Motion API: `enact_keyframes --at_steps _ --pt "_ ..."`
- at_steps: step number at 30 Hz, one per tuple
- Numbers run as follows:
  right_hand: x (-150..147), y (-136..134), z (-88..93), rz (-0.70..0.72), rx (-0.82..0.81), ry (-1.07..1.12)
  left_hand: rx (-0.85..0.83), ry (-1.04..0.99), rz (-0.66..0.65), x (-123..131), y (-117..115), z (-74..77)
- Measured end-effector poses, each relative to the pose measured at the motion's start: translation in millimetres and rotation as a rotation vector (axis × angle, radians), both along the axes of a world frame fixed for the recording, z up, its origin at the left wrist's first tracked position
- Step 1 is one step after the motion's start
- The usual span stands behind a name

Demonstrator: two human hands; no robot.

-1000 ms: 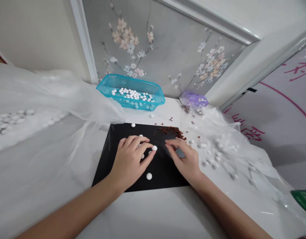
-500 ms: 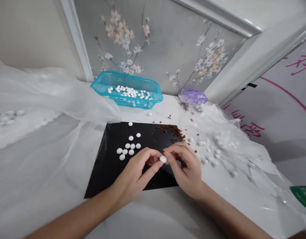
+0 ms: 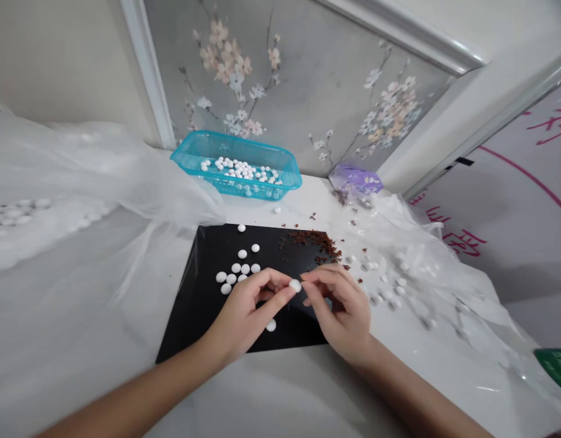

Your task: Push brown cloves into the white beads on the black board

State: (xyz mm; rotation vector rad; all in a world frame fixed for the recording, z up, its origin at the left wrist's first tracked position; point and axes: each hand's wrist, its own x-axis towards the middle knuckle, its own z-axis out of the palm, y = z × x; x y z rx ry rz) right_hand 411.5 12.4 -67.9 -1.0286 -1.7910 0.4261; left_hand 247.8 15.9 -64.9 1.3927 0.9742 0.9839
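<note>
- A white ball sits above the black mat, gripped between thumb and fingertip of the left hand.
- The right hand has thumb and forefinger brought close beside the ball; whether they pinch anything, I cannot tell.
- The black mat shows a dark gap between the loose white balls and the brown pieces, which spill over its right edge.
- Bench runs from the mat's near edge between the forearms.
- A white bag crowds the left, clear plastic the right; a blue basket stands behind.
- Pink handwriting marks the white board, partly cut off; the green label's lettering is too small to read.
</note>
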Motion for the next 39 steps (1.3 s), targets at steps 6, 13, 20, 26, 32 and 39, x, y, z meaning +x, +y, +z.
enact_keyframes --at_steps 6,13,20,26,32,39 --pt "-0.9 3.2 -0.1 0.039 0.057 -0.009 -0.06 -0.054 0.012 -1.6 2.1 -1.7" --pt "-1.7 4.3 1.5 0.072 0.028 -0.002 -0.067 -0.085 0.013 -1.4 2.5 -1.8" --pt "-0.1 4.7 2.7 0.095 -0.034 -0.027 -0.059 -0.081 -0.004 -2.4 2.6 -2.6" --pt "-3.6 1.6 -3.6 0.087 -0.127 0.029 -0.069 -0.094 -0.011 -3.8 3.0 -3.6" --pt "-8.6 -1.4 -6.3 0.081 -0.242 0.125 -0.088 -0.103 -0.003 -4.6 4.1 -3.9" --pt "-10.3 -4.4 -7.8 0.093 -0.31 0.196 -0.096 -0.1 -0.012 -5.7 3.3 -2.6"
